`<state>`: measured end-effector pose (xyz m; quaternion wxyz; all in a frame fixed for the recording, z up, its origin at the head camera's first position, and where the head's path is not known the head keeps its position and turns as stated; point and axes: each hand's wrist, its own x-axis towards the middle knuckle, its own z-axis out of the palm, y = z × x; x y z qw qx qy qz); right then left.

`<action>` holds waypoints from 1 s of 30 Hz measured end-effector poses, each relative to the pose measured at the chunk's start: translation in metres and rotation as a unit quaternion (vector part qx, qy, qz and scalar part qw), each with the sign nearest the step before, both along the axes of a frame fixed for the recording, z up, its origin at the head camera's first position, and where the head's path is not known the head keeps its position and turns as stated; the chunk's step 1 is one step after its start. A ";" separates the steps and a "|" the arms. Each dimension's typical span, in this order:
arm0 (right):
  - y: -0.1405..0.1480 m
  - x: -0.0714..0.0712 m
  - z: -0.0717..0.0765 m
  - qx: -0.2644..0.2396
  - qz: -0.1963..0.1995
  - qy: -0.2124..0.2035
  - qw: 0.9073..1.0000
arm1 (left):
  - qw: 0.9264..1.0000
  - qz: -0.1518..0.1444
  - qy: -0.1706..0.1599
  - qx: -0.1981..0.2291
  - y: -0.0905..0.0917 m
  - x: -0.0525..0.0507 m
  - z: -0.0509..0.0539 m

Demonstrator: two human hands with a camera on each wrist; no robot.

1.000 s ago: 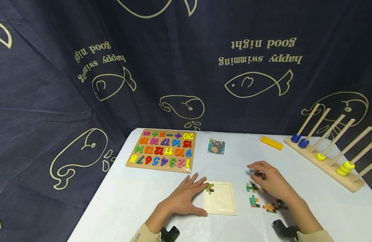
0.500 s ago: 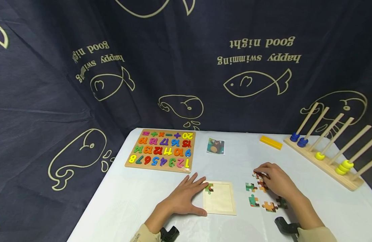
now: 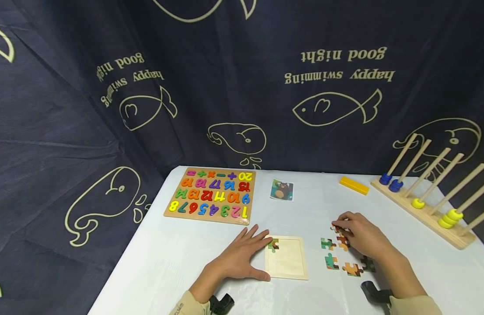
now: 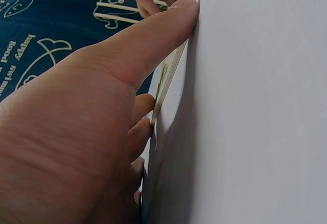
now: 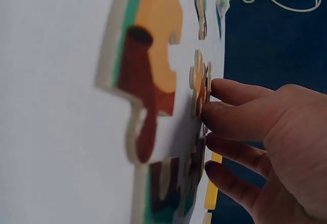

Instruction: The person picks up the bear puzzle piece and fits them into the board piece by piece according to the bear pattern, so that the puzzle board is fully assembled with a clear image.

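Observation:
My left hand [image 3: 242, 258] rests with straight, spread fingers at the left side of a square wooden puzzle tray [image 3: 287, 276]. Its thumb [image 4: 168, 25] lies along the tray's near edge in the left wrist view. One green-and-brown puzzle piece [image 3: 273, 246] sits in the tray's upper left corner. To the right of the tray, my right hand [image 3: 361, 236] pinches a small brown puzzle piece [image 3: 335, 228] between thumb and index finger, low at the table. Below and beside it lie an orange-brown piece [image 3: 342, 242], a green piece [image 3: 328, 244] and several others.
Behind the tray lie a number board [image 3: 210, 197] with coloured digits and a small bear picture card [image 3: 281, 190]. A yellow bar [image 3: 353, 185] lies at the back right, next to a wooden peg stand [image 3: 426, 214] with blue and yellow beads. A dark curtain hangs behind.
My right hand has shifted slightly right and its fingers have come down onto the brown puzzle piece, uncovering the orange-brown one. My left hand and the tray have stayed put.

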<state>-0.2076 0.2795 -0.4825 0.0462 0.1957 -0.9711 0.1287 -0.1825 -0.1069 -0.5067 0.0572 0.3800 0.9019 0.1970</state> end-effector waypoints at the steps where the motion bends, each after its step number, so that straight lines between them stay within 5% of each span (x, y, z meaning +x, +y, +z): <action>1: 0.000 0.000 0.000 0.002 0.001 0.003 1.000 | 1.000 0.001 -0.001 -0.001 0.000 0.000 0.000; 18: -0.014 0.007 0.004 -0.040 -0.011 0.029 0.999 | 1.000 0.005 0.009 -0.010 0.000 0.001 -0.002; 30: -0.039 0.014 0.007 -0.084 0.010 -0.009 0.996 | 1.000 0.001 0.010 -0.013 0.001 0.001 -0.001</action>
